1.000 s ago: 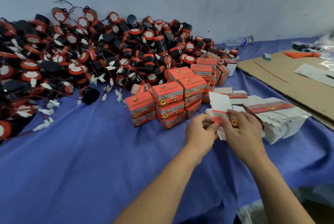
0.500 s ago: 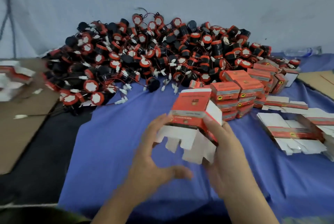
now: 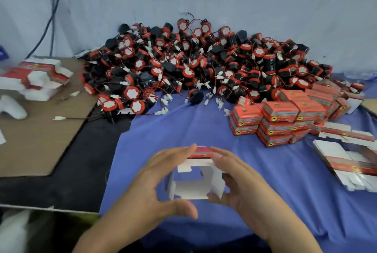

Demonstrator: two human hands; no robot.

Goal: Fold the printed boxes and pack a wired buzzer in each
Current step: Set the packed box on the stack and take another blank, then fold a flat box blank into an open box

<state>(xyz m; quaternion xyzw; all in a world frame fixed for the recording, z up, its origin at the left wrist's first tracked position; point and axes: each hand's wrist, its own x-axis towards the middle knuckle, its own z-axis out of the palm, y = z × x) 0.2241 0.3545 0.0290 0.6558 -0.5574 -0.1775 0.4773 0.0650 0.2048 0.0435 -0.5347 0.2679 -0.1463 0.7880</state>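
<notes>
Both hands hold one half-formed red and white printed box [image 3: 195, 179] above the blue cloth, its open white end with loose flaps facing me. My left hand [image 3: 151, 189] cups its left side, thumb under it. My right hand [image 3: 244, 187] grips its right side. A large heap of black and red wired buzzers [image 3: 204, 65] lies against the back wall. Closed red boxes [image 3: 279, 118] are stacked at the right of the heap. Flat unfolded boxes [image 3: 344, 161] lie in a pile at the right edge.
A blue cloth [image 3: 183, 130] covers the table. Brown cardboard [image 3: 36, 136] lies at the left with more unfolded boxes [image 3: 34, 79] and a white object [image 3: 12, 107] on it. A black surface [image 3: 81, 171] runs between cardboard and cloth. Cables [image 3: 53, 7] hang down the wall.
A flat box was taken from the right pile and opened into a tube between both hands. It has since been lowered and turned with its open end toward me. The view swung left.
</notes>
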